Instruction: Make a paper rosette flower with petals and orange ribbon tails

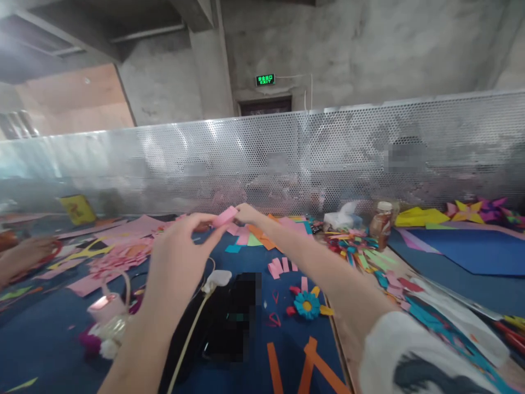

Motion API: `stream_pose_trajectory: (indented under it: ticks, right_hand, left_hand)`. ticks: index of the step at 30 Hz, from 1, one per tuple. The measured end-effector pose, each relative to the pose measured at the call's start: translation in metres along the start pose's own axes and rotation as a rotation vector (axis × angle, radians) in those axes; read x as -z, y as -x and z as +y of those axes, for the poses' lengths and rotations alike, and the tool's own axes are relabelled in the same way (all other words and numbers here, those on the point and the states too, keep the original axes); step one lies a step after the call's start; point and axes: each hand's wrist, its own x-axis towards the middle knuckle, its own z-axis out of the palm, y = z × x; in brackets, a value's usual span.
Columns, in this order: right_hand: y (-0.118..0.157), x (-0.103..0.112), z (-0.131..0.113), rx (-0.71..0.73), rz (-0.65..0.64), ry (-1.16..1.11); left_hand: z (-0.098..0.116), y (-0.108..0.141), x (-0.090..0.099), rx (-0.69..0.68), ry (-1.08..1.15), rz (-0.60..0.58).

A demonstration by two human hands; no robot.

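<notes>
My left hand (180, 246) pinches a small piece of pink paper (225, 217) between thumb and fingers, raised above the table. At the paper's far end, my right hand (247, 214) is closed against it, its fingertips mostly hidden. Below the hands lie several short pink paper strips (282, 266). Closer to me is a blue paper flower (307, 305) with a yellow centre, with red and yellow pieces around it. Orange paper strips (307, 364) lie at the near edge. Loose coloured paper sheets (262, 234) are spread just beyond my hands.
A dark phone-like object (229, 328) and a white cable (192, 334) lie between my arms. Another person's hand (28, 254) is at the left, near pink paper pieces (121, 257). Rightward are a bottle (381, 225), paper scraps and scissors (508, 328). A perforated metal panel (262, 158) stands behind.
</notes>
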Motion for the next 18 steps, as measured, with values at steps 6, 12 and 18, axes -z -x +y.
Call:
stream_pose_trajectory:
  ticks: [6, 12, 18]
  right_hand:
    - [0.123, 0.067, 0.076, -0.061, 0.052, 0.339]
    - [0.226, 0.043, 0.106, -0.048, 0.194, 0.513]
    - [0.243, 0.01, 0.108, -0.023, 0.264, 0.544]
  left_hand:
    - [0.004, 0.011, -0.069, -0.197, 0.126, -0.392]
    - [0.034, 0.02, -0.116, -0.305, 0.118, -0.694]
    - [0.035, 0.023, -0.126, -0.34, 0.132, -0.786]
